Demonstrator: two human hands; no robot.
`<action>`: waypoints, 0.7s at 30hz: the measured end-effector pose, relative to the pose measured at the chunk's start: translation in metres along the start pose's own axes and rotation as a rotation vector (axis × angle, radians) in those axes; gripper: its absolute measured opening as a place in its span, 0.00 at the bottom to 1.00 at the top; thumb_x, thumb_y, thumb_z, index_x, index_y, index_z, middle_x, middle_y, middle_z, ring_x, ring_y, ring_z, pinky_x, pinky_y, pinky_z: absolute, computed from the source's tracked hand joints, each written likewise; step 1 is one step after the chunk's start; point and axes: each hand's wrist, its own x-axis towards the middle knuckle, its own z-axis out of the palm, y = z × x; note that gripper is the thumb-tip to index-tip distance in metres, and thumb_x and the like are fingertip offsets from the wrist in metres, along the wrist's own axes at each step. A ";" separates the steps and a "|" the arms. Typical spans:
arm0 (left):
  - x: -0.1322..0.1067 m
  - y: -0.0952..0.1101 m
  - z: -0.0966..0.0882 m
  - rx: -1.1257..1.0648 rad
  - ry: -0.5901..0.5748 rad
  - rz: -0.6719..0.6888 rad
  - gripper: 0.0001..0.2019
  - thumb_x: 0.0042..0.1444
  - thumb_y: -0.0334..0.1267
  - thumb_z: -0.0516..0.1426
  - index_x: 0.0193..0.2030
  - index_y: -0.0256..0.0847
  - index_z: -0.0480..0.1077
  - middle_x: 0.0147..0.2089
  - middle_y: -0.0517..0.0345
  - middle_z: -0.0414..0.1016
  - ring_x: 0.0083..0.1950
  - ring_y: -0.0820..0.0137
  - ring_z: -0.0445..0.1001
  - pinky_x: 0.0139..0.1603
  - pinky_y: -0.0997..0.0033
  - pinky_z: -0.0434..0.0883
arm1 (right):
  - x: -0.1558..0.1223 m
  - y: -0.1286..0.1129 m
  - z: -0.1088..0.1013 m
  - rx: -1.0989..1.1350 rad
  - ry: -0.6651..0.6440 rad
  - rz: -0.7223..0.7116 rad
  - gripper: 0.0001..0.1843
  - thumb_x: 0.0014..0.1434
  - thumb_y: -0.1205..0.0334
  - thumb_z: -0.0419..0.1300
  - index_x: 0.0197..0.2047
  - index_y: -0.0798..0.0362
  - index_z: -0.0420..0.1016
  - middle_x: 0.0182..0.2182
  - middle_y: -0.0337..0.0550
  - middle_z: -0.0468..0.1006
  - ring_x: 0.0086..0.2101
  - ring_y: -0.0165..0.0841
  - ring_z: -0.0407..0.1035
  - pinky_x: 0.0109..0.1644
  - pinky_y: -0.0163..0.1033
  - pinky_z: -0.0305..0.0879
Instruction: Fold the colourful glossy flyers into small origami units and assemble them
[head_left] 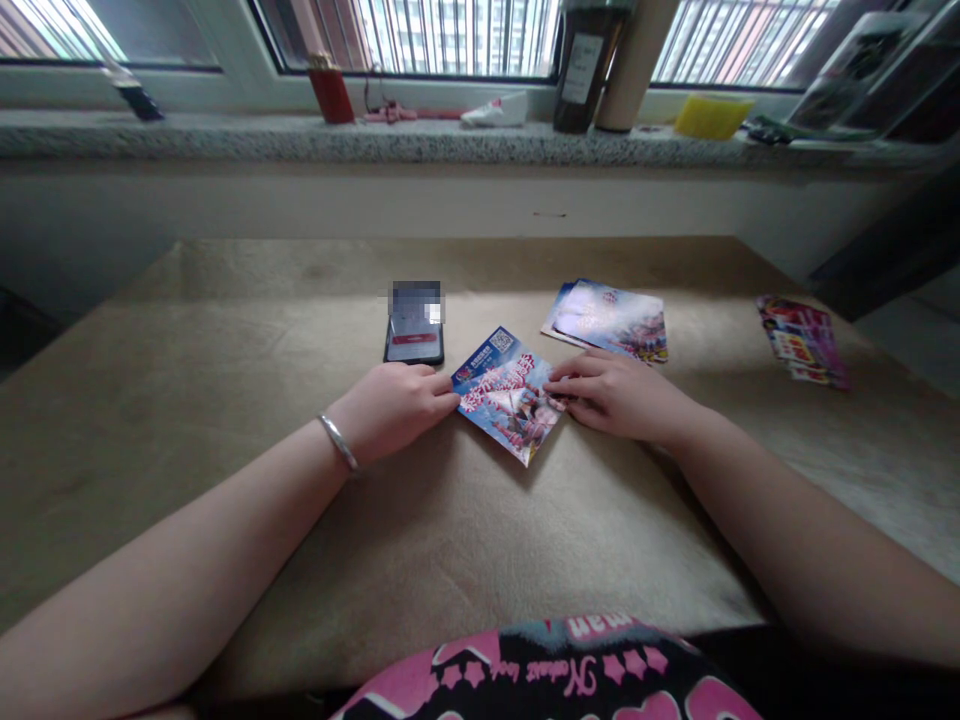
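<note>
A colourful printed leaflet (511, 395), blue with pink and white lettering and a QR code at its top corner, lies turned at an angle in front of me. My left hand (394, 405), a silver bangle on its wrist, pinches the leaflet's left corner between closed fingers. At the opposite corner, the bent fingers of my right hand (611, 393) grip the edge and cover part of the print. A phone (415, 343) with a lit screen lies just beyond my left hand. Past my right hand rests a small pile of similar leaflets (611, 318).
Further right on the brown-covered table (300, 300) is a fanned stack of pink and red printed cards (802, 342). Along the stone windowsill (247, 138) stand a red bottle (330, 92), a dark labelled jar (585, 75) and a yellow block (712, 117).
</note>
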 end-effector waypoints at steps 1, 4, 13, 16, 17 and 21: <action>0.000 0.000 0.000 -0.003 -0.003 0.000 0.09 0.59 0.30 0.53 0.43 0.42 0.72 0.36 0.57 0.74 0.36 0.69 0.72 0.30 0.72 0.63 | 0.000 0.000 0.000 -0.012 0.007 -0.005 0.16 0.60 0.62 0.54 0.49 0.48 0.77 0.46 0.45 0.78 0.43 0.37 0.69 0.46 0.44 0.66; 0.000 -0.002 -0.001 -0.005 -0.018 -0.001 0.09 0.59 0.30 0.53 0.43 0.42 0.73 0.36 0.58 0.74 0.36 0.69 0.72 0.30 0.72 0.64 | 0.001 -0.001 -0.001 -0.039 0.022 -0.017 0.15 0.62 0.63 0.52 0.46 0.47 0.78 0.43 0.43 0.79 0.41 0.36 0.69 0.44 0.42 0.66; -0.002 -0.009 0.007 -0.145 0.064 -0.095 0.11 0.62 0.39 0.51 0.40 0.48 0.75 0.36 0.61 0.76 0.35 0.71 0.74 0.30 0.74 0.63 | -0.002 -0.001 0.001 0.129 0.028 0.097 0.12 0.57 0.65 0.55 0.40 0.49 0.80 0.38 0.43 0.79 0.38 0.34 0.70 0.41 0.39 0.65; -0.002 -0.006 0.010 -0.175 0.113 -0.183 0.11 0.61 0.40 0.51 0.36 0.46 0.75 0.34 0.61 0.77 0.33 0.72 0.74 0.30 0.74 0.64 | 0.002 -0.003 0.004 0.210 0.058 0.208 0.10 0.55 0.66 0.55 0.34 0.53 0.78 0.34 0.45 0.77 0.35 0.34 0.69 0.39 0.38 0.64; -0.001 -0.004 0.010 -0.168 0.109 -0.217 0.12 0.61 0.40 0.51 0.36 0.45 0.75 0.33 0.60 0.77 0.33 0.71 0.74 0.30 0.74 0.64 | 0.005 -0.005 0.005 0.230 0.061 0.255 0.09 0.55 0.66 0.54 0.33 0.54 0.77 0.31 0.44 0.77 0.33 0.33 0.69 0.37 0.37 0.63; 0.007 0.007 0.013 -0.198 0.158 -0.412 0.14 0.60 0.44 0.51 0.42 0.40 0.73 0.35 0.55 0.77 0.36 0.67 0.74 0.33 0.71 0.67 | 0.016 -0.015 0.008 0.217 0.047 0.460 0.10 0.58 0.58 0.54 0.30 0.53 0.73 0.26 0.42 0.74 0.28 0.31 0.65 0.31 0.36 0.57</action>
